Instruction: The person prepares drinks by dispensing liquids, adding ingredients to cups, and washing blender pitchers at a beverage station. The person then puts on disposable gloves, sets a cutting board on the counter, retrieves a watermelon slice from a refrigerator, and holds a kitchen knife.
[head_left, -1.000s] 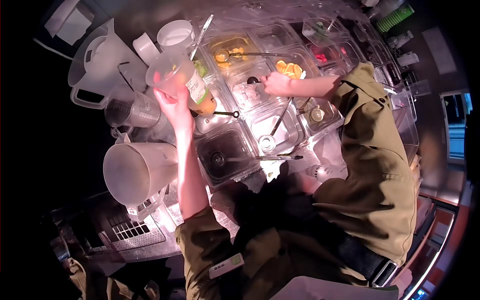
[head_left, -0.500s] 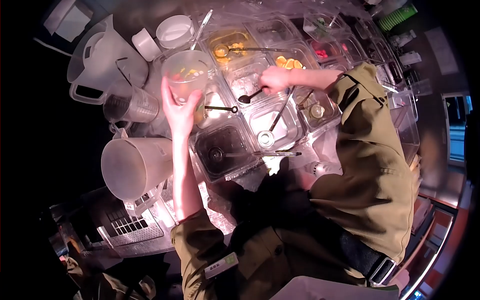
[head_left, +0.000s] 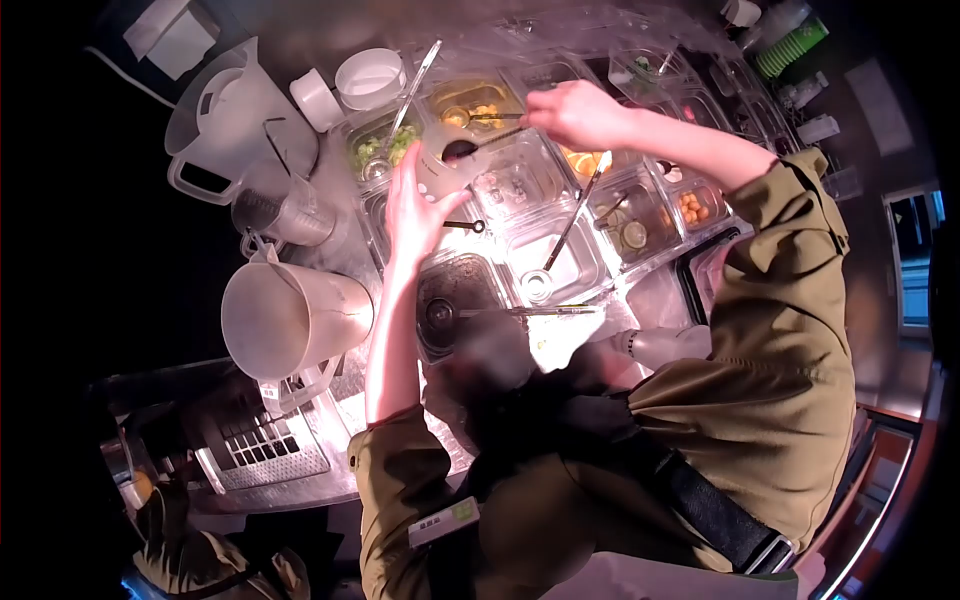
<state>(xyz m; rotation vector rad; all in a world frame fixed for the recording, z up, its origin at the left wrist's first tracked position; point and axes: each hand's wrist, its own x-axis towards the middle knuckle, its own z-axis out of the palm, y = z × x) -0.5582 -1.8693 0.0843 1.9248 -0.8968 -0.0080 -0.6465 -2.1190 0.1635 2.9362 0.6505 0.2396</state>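
Observation:
My left hand (head_left: 415, 215) is wrapped round a clear plastic cup (head_left: 436, 178), tilted among the food tubs. My right hand (head_left: 578, 115) grips the handle of a dark spoon (head_left: 460, 150), its bowl at the cup's mouth. Whether the spoon carries anything I cannot make out. Just below the spoon's handle lies a clear tub (head_left: 515, 188) with pale contents. A tub of green chopped pieces (head_left: 400, 142) with a ladle in it is beside my left fingers. Yellow-orange pieces (head_left: 487, 108) fill another tub behind the spoon. Orange slices (head_left: 581, 162) show below my right wrist.
At left stand a large translucent jug (head_left: 265, 320), a measuring jug (head_left: 285, 215) and a bigger handled pitcher (head_left: 225, 130). White round containers (head_left: 370, 78) are at the back. Long-handled ladles (head_left: 565, 235) lean across the tubs. A stack of green cups (head_left: 790, 48) stands far right.
My right hand has lifted the dark spoon out of the middle tub and brought it up and left to the cup. The cup has shifted right and lower and turned.

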